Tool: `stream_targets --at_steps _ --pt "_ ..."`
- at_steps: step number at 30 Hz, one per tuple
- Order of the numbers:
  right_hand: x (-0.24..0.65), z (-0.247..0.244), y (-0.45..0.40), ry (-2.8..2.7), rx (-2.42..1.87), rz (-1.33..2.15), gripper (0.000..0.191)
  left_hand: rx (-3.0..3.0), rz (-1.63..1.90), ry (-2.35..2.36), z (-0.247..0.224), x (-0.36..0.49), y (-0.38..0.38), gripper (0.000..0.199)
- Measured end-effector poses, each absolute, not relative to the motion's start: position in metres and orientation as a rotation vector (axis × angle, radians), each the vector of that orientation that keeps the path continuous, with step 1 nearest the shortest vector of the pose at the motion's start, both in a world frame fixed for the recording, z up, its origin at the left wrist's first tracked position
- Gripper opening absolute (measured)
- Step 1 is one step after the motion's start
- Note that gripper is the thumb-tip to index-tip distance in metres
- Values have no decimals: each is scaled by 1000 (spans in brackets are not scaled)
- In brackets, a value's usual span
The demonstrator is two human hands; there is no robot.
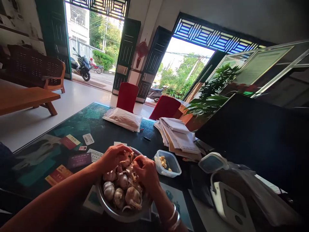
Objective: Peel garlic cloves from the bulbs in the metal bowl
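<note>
A metal bowl (113, 209) full of garlic bulbs (120, 190) sits on the glass-topped table in front of me. My left hand (112, 158) and my right hand (146, 172) are both over the bowl's far side, fingers curled around a piece of garlic (129, 162) between them, with papery skins around it. Silver bangles ring my right wrist. To the right of the bowl stands a small clear plastic tub (172, 161) holding a few peeled cloves (163, 162).
Cards and leaflets (72, 151) lie under the glass at left. A plastic bag (123, 119), a paper stack (180, 135), a lid (212, 162) and a white device (231, 201) occupy the table. Two red chairs (127, 95) stand beyond; a plant (212, 93) at right.
</note>
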State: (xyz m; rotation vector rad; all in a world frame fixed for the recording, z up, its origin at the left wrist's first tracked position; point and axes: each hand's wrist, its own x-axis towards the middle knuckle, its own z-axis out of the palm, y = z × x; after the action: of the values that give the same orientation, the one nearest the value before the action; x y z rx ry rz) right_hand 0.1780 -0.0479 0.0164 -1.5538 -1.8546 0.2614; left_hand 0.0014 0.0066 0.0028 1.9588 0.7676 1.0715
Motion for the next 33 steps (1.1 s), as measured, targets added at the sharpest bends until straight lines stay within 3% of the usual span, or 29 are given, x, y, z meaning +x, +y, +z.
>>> stream_targets --at_steps 5,11,33 --pt "178 19 -50 -1786 -1515 247 16 2079 985 742 3 1 4 37" --pt "174 20 -53 -1790 -1358 318 14 2041 922 838 -1 3 2 18" --pt "175 16 -50 -1914 -1323 251 16 2247 1001 663 5 1 3 19"
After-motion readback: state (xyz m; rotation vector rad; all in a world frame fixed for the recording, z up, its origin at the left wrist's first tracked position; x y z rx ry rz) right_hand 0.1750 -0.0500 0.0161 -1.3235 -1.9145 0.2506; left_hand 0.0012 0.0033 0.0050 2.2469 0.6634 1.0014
